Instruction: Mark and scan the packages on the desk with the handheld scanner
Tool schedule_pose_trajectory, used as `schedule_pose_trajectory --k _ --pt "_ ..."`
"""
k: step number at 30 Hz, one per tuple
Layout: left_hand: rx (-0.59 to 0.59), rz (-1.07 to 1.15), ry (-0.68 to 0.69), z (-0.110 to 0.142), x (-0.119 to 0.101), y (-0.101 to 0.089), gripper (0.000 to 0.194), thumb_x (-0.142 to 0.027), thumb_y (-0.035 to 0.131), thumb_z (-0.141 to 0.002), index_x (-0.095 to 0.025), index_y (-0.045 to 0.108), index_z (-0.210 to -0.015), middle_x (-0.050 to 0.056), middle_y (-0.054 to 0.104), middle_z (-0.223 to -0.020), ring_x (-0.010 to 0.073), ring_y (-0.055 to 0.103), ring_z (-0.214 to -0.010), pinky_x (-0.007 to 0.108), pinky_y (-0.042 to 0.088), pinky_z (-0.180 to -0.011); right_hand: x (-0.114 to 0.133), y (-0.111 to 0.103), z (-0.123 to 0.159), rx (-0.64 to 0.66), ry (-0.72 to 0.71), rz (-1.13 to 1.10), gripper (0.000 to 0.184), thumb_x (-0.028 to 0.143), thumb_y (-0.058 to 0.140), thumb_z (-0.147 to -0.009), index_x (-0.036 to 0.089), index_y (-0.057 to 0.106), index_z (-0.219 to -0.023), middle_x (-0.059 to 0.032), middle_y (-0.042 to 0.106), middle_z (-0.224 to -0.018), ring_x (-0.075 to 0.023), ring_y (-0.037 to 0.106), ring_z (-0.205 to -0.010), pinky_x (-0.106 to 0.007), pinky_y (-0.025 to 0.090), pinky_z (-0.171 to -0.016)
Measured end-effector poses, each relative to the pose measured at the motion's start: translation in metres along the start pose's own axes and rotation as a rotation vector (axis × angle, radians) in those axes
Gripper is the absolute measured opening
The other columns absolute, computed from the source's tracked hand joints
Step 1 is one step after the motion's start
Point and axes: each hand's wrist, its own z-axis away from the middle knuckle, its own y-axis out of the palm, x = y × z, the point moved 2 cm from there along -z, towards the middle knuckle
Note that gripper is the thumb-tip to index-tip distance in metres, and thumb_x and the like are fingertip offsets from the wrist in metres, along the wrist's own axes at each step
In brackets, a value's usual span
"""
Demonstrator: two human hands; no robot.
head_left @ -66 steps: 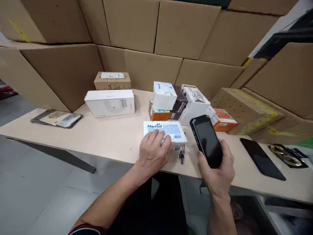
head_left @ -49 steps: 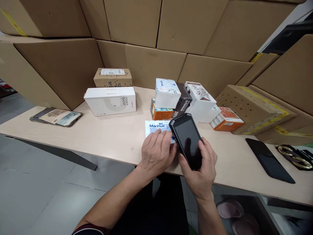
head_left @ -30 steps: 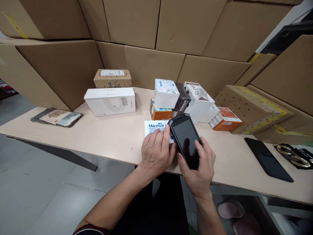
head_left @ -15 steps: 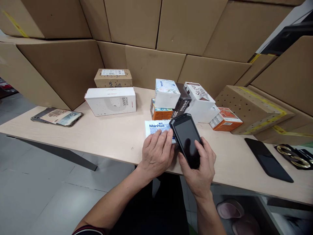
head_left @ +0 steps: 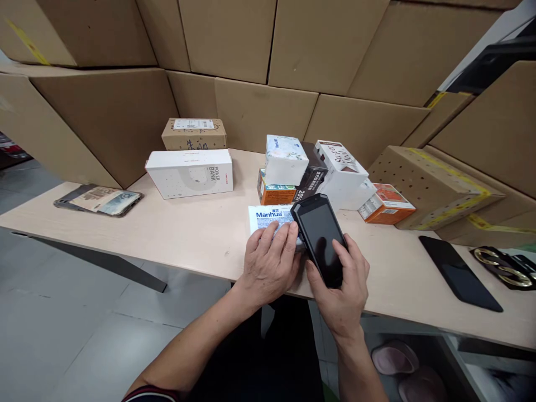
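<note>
A black rugged handheld phone (head_left: 320, 234) is tilted in my right hand (head_left: 345, 285), its dark screen facing up; the thumb lies along one edge and the fingers wrap the other. My left hand (head_left: 272, 262) lies over the lower part of a white Manhua tissue pack (head_left: 270, 215) with blue print, fingers on top and thumb partly hidden at its side. The phone's upper left corner comes close to the left fingertips. Behind the pack stand an orange box (head_left: 276, 194), a white flowered tissue box (head_left: 287, 162) and a dark box (head_left: 312, 173).
A white power bank box (head_left: 190, 174) and a small brown carton (head_left: 194, 134) stand left. Banknotes (head_left: 106, 201) lie on a phone at far left. Rightward are a white box (head_left: 341, 167), an orange-white box (head_left: 387, 204), a black phone (head_left: 458, 273) and gold-handled scissors (head_left: 502, 268). Cardboard walls enclose the table.
Almost nothing differs. My left hand has shifted very slightly on the tissue pack; my right hand and the phone keep their place.
</note>
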Motion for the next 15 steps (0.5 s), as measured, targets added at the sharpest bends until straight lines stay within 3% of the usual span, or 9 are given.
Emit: schedule_pose_trajectory --k 15 --pt "-0.008 0.043 0.000 0.0030 0.0009 0.0010 0.053 -0.026 0.061 -0.091 -0.009 0.053 -0.141 0.016 0.072 -0.125 0.0301 0.066 -0.118 0.042 0.042 -0.099 0.0008 0.0000 -0.0009 0.004 0.007 0.003 0.060 0.030 0.076 -0.083 0.017 0.055 -0.137 -0.0228 0.056 -0.142 -0.0363 0.056 -0.130 -0.058 0.049 -0.101"
